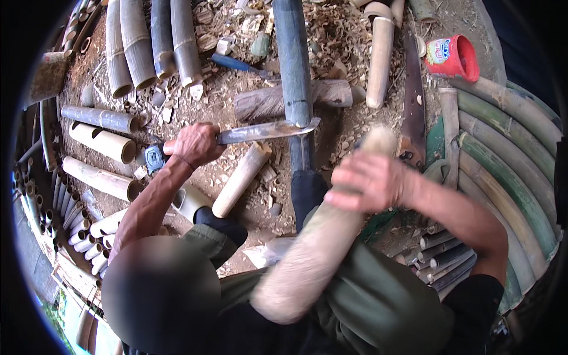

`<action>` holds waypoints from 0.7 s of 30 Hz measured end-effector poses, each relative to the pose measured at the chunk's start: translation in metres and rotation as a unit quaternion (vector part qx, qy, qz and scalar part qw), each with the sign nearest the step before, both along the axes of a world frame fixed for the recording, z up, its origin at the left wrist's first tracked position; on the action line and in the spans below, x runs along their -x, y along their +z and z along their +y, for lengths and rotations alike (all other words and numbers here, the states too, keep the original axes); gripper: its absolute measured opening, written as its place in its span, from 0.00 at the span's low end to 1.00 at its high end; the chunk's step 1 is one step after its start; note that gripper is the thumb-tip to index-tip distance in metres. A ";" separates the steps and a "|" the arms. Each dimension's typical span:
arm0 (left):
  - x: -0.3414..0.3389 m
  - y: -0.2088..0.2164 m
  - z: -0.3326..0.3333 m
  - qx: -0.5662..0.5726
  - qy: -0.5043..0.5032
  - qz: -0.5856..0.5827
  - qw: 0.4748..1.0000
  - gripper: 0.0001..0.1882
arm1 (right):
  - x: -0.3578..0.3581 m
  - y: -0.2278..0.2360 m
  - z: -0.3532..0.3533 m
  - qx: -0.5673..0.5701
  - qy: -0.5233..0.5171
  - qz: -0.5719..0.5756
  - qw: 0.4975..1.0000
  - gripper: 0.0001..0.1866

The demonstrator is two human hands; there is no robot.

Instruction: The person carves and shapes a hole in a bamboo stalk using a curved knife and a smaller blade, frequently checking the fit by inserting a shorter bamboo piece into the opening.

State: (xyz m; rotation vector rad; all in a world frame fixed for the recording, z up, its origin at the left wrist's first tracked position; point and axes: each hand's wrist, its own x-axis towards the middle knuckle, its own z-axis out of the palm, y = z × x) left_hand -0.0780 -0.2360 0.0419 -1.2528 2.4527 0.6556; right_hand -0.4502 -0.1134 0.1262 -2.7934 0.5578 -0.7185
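A stack of bamboo (pixel 509 171) fills the right side, its pieces lying side by side, presumably to stay tidy and within reach. A dark pole (pixel 291 59) runs from the top edge toward the person, laid across a short log (pixel 260 102) on the ground, which likely props it up. A foot (pixel 306 192) in dark covering is at the pole's near end, probably pinning it. The pale club (pixel 307 260) slants over the lap, thick end low; the right hand (pixel 370 180) is closed around its slimmer upper part, perhaps for leverage, though blur hides the exact finger positions. The knife (pixel 266 131) lies crosswise over the pole, seemingly touching it, with the left hand (pixel 198 144) clenched on its handle, a hold that would keep the blade square to the grain.

A red can (pixel 464 57) lies tipped on its side, wearing a colourful printed label with bold lettering on a blue patch. Any marking on the blue tape measure (pixel 155 158) is too small to read.
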 end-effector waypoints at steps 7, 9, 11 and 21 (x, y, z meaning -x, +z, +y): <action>0.004 -0.012 0.039 0.234 0.037 0.106 0.966 0.23 | 0.045 0.019 0.030 -0.219 -0.214 0.214 0.928 0.45; 0.005 -0.014 0.048 0.328 0.049 0.151 0.931 0.26 | 0.028 0.026 0.054 -0.284 -0.161 0.135 0.936 0.48; -0.002 -0.015 0.047 0.261 0.034 0.103 0.959 0.27 | 0.013 0.031 0.075 -0.335 -0.163 0.125 0.919 0.47; 0.004 0.022 -0.076 0.011 0.147 0.049 0.988 0.45 | 0.027 0.045 0.099 -0.567 -0.402 -0.060 0.717 0.49</action>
